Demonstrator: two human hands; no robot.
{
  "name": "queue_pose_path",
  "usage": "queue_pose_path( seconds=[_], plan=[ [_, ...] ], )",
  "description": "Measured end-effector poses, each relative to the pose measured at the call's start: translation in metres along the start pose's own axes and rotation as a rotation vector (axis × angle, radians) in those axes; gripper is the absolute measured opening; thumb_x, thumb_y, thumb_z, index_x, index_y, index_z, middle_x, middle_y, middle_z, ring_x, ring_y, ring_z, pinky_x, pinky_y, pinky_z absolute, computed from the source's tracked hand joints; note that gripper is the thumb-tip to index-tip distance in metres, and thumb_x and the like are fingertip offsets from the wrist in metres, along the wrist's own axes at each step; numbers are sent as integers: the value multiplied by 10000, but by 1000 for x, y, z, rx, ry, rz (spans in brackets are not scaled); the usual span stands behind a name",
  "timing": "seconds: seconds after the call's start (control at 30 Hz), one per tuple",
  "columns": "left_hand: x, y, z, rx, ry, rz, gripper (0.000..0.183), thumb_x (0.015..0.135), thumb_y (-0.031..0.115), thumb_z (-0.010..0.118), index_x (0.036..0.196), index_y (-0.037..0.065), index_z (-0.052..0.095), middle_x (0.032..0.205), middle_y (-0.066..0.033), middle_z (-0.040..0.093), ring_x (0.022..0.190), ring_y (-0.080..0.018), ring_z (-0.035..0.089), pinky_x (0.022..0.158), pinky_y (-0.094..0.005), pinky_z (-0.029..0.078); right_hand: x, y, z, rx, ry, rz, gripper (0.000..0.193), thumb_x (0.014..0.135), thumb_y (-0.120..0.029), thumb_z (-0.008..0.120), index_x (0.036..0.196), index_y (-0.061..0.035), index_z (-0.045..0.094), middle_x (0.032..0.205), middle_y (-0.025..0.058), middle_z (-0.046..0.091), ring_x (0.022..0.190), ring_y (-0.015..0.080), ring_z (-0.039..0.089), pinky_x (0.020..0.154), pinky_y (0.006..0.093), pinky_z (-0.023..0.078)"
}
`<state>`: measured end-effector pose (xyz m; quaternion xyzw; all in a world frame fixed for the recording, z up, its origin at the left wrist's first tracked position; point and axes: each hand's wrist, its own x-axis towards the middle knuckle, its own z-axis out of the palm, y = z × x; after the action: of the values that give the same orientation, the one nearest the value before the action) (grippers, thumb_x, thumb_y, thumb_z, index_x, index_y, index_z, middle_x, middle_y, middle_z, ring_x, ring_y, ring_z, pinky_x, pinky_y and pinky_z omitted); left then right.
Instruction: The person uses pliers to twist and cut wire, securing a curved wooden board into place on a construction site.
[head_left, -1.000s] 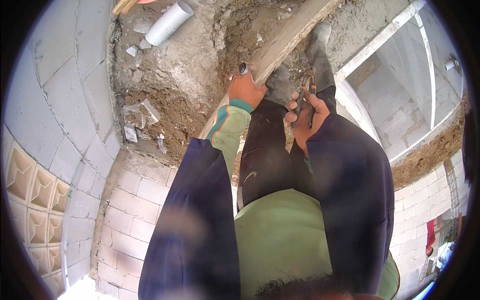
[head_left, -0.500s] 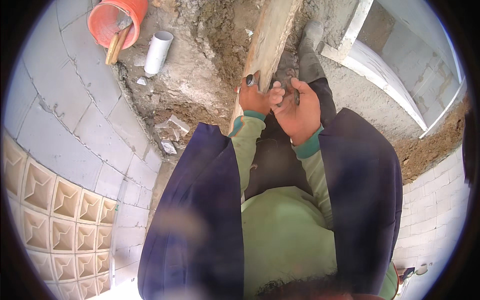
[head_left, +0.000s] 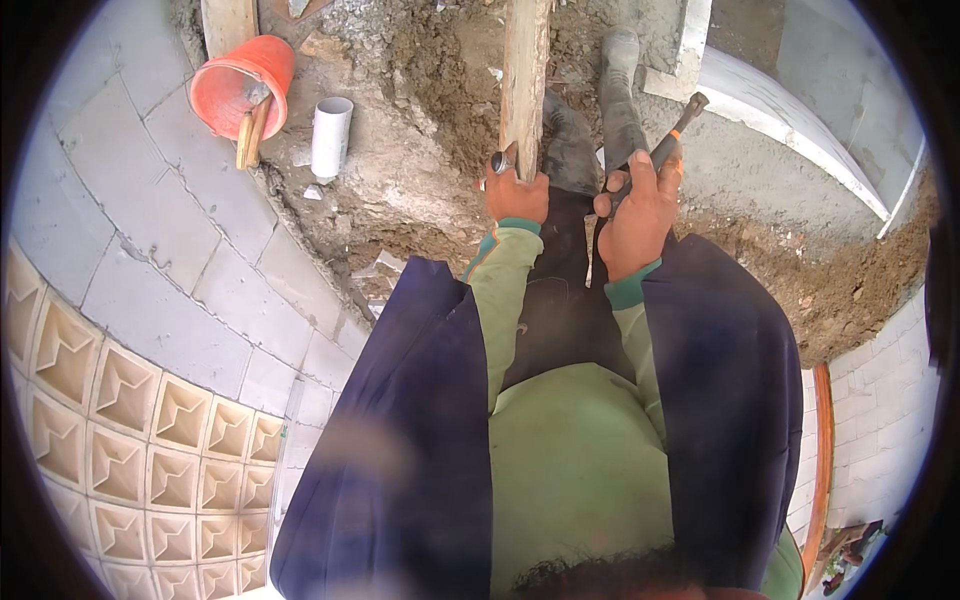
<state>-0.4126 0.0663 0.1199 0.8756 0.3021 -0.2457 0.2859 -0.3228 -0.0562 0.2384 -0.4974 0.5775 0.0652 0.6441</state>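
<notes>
Between brown rubble soil (head_left: 440, 120) and two grey, dust-coated boots (head_left: 620, 85): one long, pale, rough-sawn wooden plank (head_left: 524, 95), running out at the upper edge of view. Left hand (head_left: 517, 195): closed on the plank, as half a second ago. Right hand (head_left: 640, 215): gripping dark-handled metal pincers with orange bands (head_left: 681, 127). Changed: right hand, earlier just beside the left, now apart to its right; pincers, then mostly hidden, now pointing up and right. Whether their jaws are parted: cannot tell. Edges: white-edged slab (head_left: 775, 105) right of the pincers, grey mortar ledge (head_left: 790, 172) along it; white plastic pipe (head_left: 331, 138) left, well apart, soil between it and the plank.
</notes>
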Motion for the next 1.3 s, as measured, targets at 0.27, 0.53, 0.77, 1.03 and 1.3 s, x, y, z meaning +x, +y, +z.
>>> queue_pose_path(
  seconds=[0.27, 0.53, 0.77, 1.03, 1.3],
  plan=[
    [13, -45, 11, 49, -31, 119, 573, 753, 245, 730, 1297, 97, 626, 1250, -219, 573, 1081, -431, 594, 893, -523, 497, -2, 67, 47, -234, -280, -204, 819, 937, -128, 634, 1595, -82, 148, 934, 17, 533, 726, 83, 505, 482, 243, 425],
    [20, -41, -7, 50, -104, 177, 537, 744, 205, 673, 1265, 81, 644, 1164, -223, 583, 1024, -447, 599, 846, -540, 497, -3, 62, 59, -93, -257, 175, 803, 922, -136, 637, 1572, -84, 169, 888, 29, 537, 715, 100, 498, 472, 259, 401],
    [3, -22, -13, 51, 33, 28, 470, 719, 222, 680, 1139, 13, 707, 1246, -248, 578, 1041, -451, 599, 886, -510, 507, -24, 22, 22, 51, 93, -87, 749, 905, -131, 642, 1533, -70, 240, 861, 40, 579, 627, 103, 476, 454, 256, 362],
    [8, -20, -5, -18, 27, 111, 537, 721, 180, 684, 1217, -19, 636, 1213, -223, 569, 1080, -447, 587, 931, -509, 486, -6, 10, 39, 136, -207, 62, 517, 941, -131, 623, 1403, -109, 392, 979, 19, 508, 700, 91, 494, 489, 251, 376],
    [2, -12, -12, -26, -5, 25, 596, 705, 169, 683, 1282, 35, 617, 1208, -201, 564, 1070, -434, 591, 914, -508, 494, -7, 36, 27, 65, -302, 319, 553, 942, -95, 558, 1448, -134, 341, 937, 61, 523, 638, 134, 477, 482, 281, 382]
  ],
)
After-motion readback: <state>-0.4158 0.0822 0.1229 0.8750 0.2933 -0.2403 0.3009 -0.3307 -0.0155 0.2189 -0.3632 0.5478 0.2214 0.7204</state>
